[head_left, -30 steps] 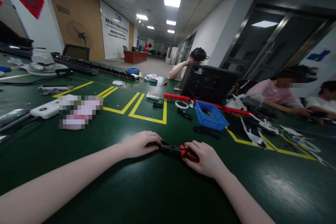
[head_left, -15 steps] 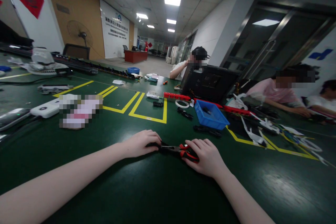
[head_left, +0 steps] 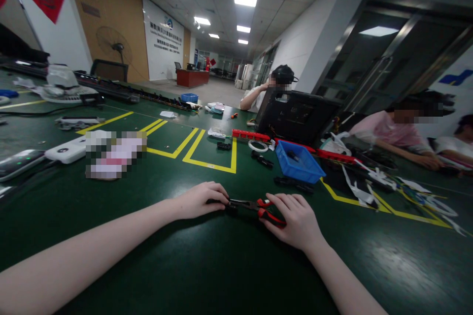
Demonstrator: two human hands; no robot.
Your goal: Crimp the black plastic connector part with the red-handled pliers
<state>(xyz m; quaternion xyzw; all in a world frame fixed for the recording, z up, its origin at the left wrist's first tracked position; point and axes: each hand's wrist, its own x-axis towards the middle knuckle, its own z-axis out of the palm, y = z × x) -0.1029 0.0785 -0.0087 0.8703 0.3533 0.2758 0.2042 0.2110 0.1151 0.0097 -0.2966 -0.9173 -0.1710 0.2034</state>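
My right hand (head_left: 295, 219) is closed around the red-and-black handles of a pair of long-nose pliers (head_left: 254, 205). The handles are spread and the jaws point left. My left hand (head_left: 205, 200) is closed on a small black part (head_left: 232, 206), mostly hidden by the fingers. The jaw tips reach this part beside my left fingertips; I cannot tell whether they grip it. Both hands are low over the green table (head_left: 221, 266).
Beyond my right hand stands a blue bin (head_left: 299, 162) with black parts lying near it. A black case (head_left: 295, 118), red strips (head_left: 251, 135) and a white cable coil (head_left: 257, 145) lie farther back. At left are a phone (head_left: 117, 156) and white device (head_left: 70, 150). Several people sit across.
The plier handles have spread and the jaws have opened slightly. My right hand has shifted a little right, while my left hand keeps its hold on the black part.
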